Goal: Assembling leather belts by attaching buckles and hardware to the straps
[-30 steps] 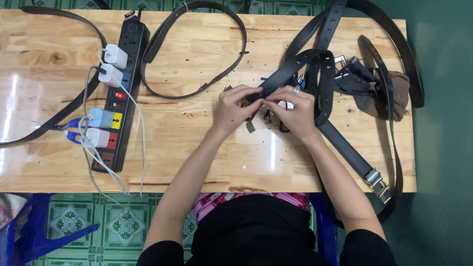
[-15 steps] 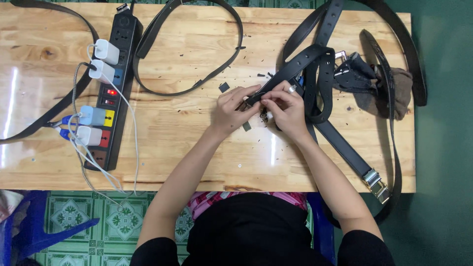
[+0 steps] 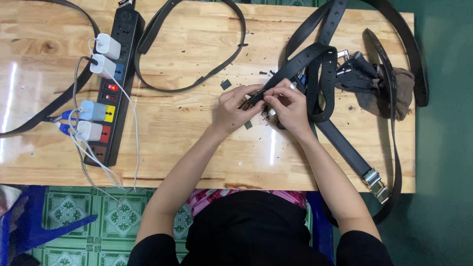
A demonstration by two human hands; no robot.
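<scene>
My left hand (image 3: 235, 109) pinches the end of a black belt strap (image 3: 300, 61) near the middle of the wooden table (image 3: 197, 143). My right hand (image 3: 288, 104) grips the same strap just to the right, with a small metal tool showing at the fingertips. Small black scraps (image 3: 225, 84) and crumbs lie on the wood around both hands. The strap runs up and right into a tangle of black belts.
A black power strip (image 3: 114, 88) with several plugged chargers and cables lies at the left. A looped black belt (image 3: 197, 44) sits at the top centre. A belt with a metal buckle (image 3: 375, 183) reaches the right front edge. A brown cloth (image 3: 394, 93) lies at the right.
The view has shifted a little, so the table sits slightly higher and further left. Both hands stay together on the strap end, moving only slightly.
</scene>
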